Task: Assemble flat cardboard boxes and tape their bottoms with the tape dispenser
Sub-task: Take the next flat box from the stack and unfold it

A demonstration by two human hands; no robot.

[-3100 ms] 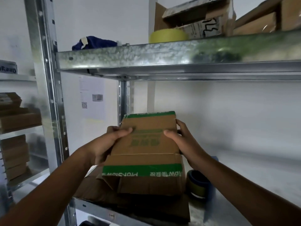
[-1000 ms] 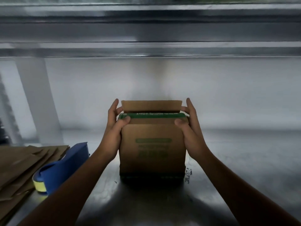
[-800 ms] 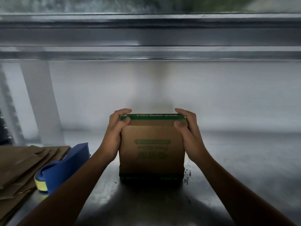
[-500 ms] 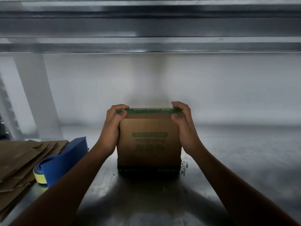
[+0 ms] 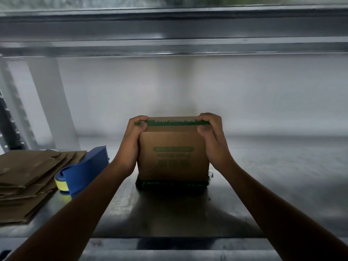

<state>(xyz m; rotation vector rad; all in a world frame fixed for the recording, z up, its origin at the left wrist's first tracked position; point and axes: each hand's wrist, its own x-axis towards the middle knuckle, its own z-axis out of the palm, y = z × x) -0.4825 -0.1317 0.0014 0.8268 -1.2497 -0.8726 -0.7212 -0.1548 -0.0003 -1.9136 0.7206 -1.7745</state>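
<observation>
Head view: flap-closing step, gripping the upright cardboard box (image 5: 173, 153) on the metal shelf (image 5: 278, 181), left hand (image 5: 130, 146) and right hand (image 5: 214, 144) curled over its top corners. Next, likely: hold flaps shut, reach to nine o'clock for the blue tape dispenser (image 5: 82, 170) beside flat cardboard boxes (image 5: 28, 176).

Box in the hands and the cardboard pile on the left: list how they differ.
The box stands upright, folded into shape; the cardboard pile lies flat in a stack. The left hand and right hand grip the box's top corners; no hand touches the cardboard pile. The box shows green bands and print; the cardboard pile looks plain brown. Both are brown cardboard on the shelf.
</observation>
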